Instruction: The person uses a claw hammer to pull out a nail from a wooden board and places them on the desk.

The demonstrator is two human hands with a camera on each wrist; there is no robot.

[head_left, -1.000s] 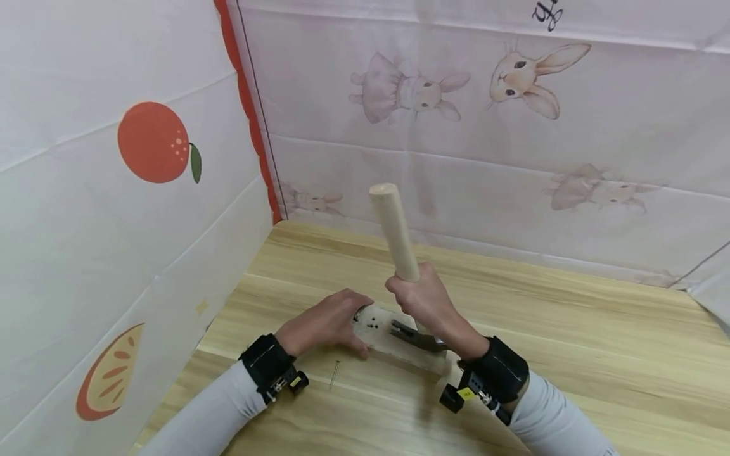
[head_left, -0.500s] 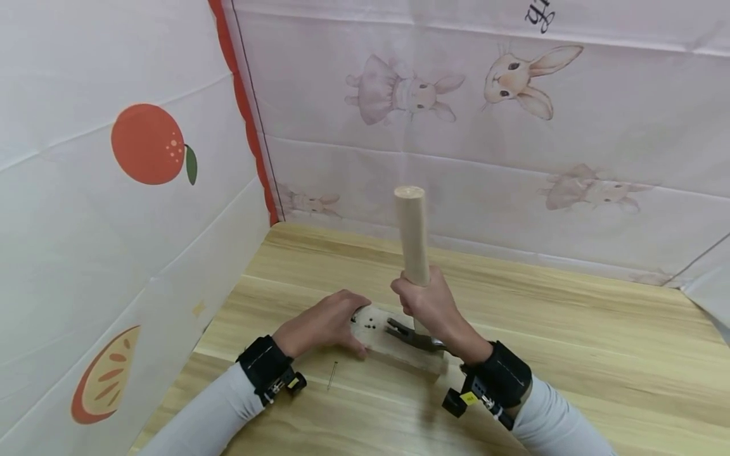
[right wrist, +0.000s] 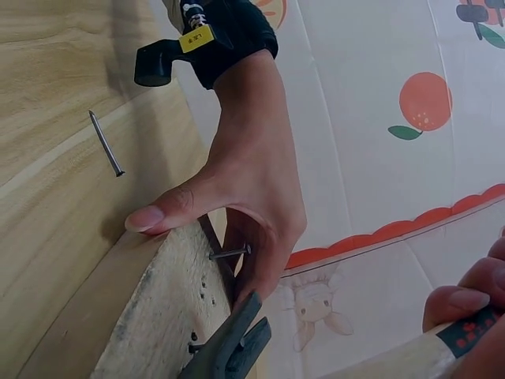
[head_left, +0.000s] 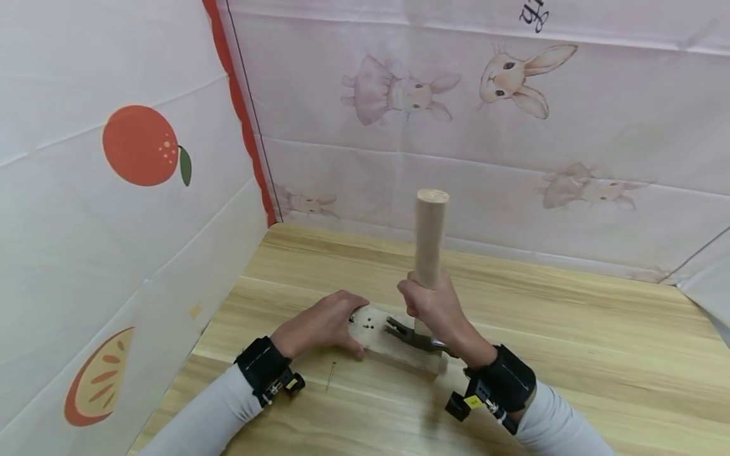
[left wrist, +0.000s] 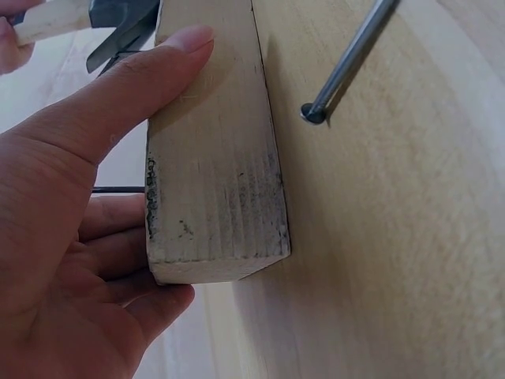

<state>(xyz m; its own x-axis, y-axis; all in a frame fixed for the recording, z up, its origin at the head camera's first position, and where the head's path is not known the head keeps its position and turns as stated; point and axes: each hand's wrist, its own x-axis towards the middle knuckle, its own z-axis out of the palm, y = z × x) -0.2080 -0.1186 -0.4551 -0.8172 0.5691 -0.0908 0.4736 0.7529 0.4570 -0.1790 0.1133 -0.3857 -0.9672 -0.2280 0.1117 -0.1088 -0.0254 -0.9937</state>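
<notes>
My left hand (head_left: 322, 326) is spread wide round one end of the wood block (left wrist: 207, 150), with my thumb on one side and fingers on the other. My right hand (head_left: 436, 307) has its fingers curled round the hammer (head_left: 429, 244), low down near the head, so most of the handle pokes up above my fist.

The table (head_left: 570, 361) is under it all, and the block lies on it in front of me. The claw (right wrist: 227, 341) is down by the top of the block.

I think I'm pulling nails out. One loose nail (head_left: 331, 376) lies on the table, near my left wrist, so that one looks done. A standing nail (right wrist: 230, 253) sticks out of the block by my left hand, and I guess it is left to do. The little holes (right wrist: 203, 298) might be from nails too, but I can't be sure.

Some parts are hard to see. My right hand hides the hitting end of the hammer. A dark bit (right wrist: 196, 346) beside the claw may be another nail, but I can't tell if the claw has it. My right hand is cut off in its own wrist view.
</notes>
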